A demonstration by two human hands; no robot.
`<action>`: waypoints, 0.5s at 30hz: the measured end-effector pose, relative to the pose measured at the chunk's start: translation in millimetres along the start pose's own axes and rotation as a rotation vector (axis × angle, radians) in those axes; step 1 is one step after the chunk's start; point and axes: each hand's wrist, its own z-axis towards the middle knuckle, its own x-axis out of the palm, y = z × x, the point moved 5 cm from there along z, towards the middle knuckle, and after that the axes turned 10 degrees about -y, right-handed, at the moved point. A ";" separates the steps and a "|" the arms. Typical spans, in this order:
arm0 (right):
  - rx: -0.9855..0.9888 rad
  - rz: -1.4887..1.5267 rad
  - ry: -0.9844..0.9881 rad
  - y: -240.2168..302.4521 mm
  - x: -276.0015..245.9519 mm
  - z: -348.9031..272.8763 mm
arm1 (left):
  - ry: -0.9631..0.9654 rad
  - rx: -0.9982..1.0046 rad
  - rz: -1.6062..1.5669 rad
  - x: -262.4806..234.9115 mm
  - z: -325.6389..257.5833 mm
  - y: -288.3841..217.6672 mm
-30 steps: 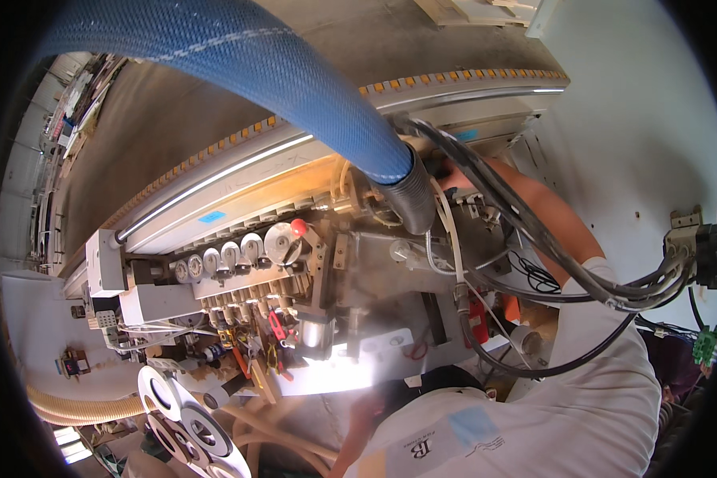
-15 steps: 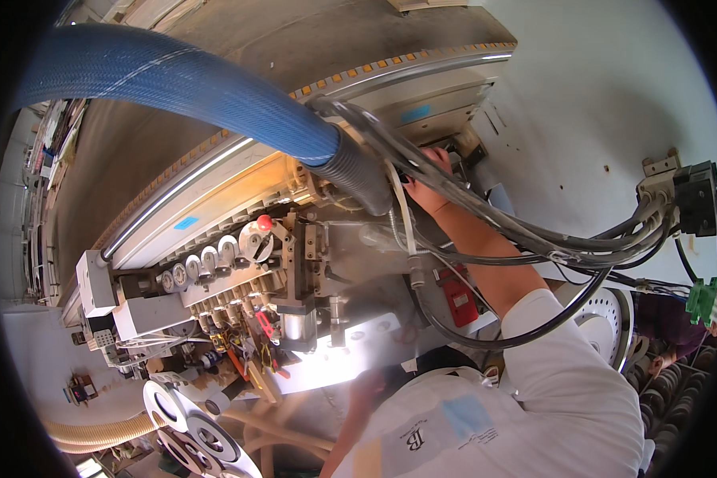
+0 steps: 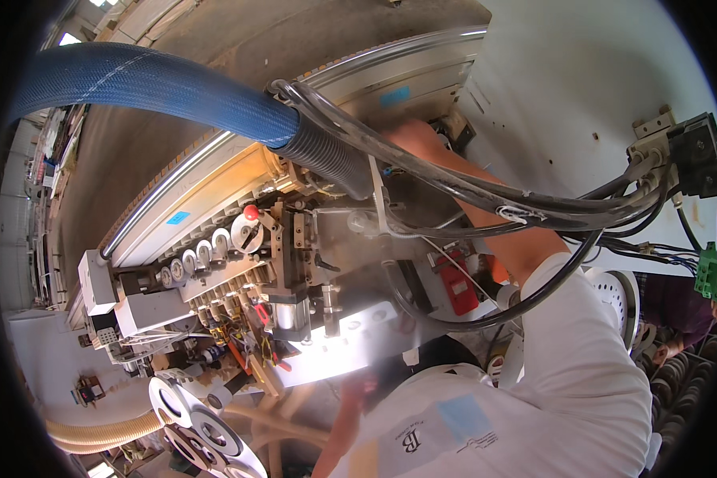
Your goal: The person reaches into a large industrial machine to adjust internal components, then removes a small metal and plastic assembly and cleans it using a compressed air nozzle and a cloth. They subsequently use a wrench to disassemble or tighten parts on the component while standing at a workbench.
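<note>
Two hands: both reach into an open machine, seen over a white shirt (image 3: 581,374).
Right hand (image 3: 413,134): up at the top of the machine body, just beside a bracket (image 3: 454,127) at the white panel (image 3: 581,95); black cables cross the forearm; can't tell if fingers are spread or gripping.
Left hand (image 3: 362,390): low, blurred, just under the overexposed bright plate (image 3: 350,350); grip can't be read.
Labels: small blue rectangle (image 3: 393,96) on the grey housing near the right hand; second blue rectangle (image 3: 177,217) on the cream rail to the left; red tag-like block (image 3: 456,283) mid-machine.
Shirt patches: blue square (image 3: 462,416) and dark printed mark on the chest.
Blocking view: thick blue hose (image 3: 159,84) running into a black ribbed sleeve (image 3: 327,155); black cable bundle (image 3: 486,191) sweeping to a black connector box (image 3: 697,155).
Around: row of round gauges (image 3: 203,253), red knob (image 3: 251,212), green terminal plug (image 3: 707,271), beige hose (image 3: 95,430), white discs (image 3: 203,430) lower left.
</note>
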 end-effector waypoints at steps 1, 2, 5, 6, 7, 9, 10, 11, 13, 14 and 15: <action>-0.026 -0.020 -0.080 -1.7 -1.5 -7.5 | 0.022 0.000 0.039 -2.3 2.2 2.2; -0.055 -0.040 -0.160 -1.1 -2.0 -14.4 | -0.029 -0.023 0.060 -6.5 2.0 9.0; 0.004 0.122 -0.605 -8.2 5.4 -41.0 | 0.054 0.111 0.178 -3.8 -3.5 4.1; 0.040 0.123 -0.632 1.9 4.2 -45.2 | 0.103 0.221 0.244 -7.8 -5.2 8.7; 0.075 0.119 -0.660 11.4 -2.5 -49.6 | 0.157 0.332 0.310 -8.2 -6.1 10.8; 0.131 0.158 -0.568 12.7 -9.9 -47.7 | 0.307 0.638 0.386 -4.7 -9.2 7.3; 0.150 0.202 -0.448 7.1 -9.3 -43.3 | 0.324 0.680 0.421 -5.3 -6.4 7.4; 0.170 0.247 -0.327 0.3 -8.9 -38.6 | 0.338 0.722 0.457 -7.9 -4.8 6.6; 0.189 0.418 -0.013 -5.0 -15.4 -25.3 | 0.239 0.507 0.383 -16.6 3.2 19.2; 0.201 0.496 0.140 -13.8 -16.2 -18.4 | 0.193 0.369 0.284 -19.8 3.5 22.5; 0.260 0.649 0.283 -31.7 -11.1 -13.8 | 0.170 0.166 0.076 -14.8 1.2 13.0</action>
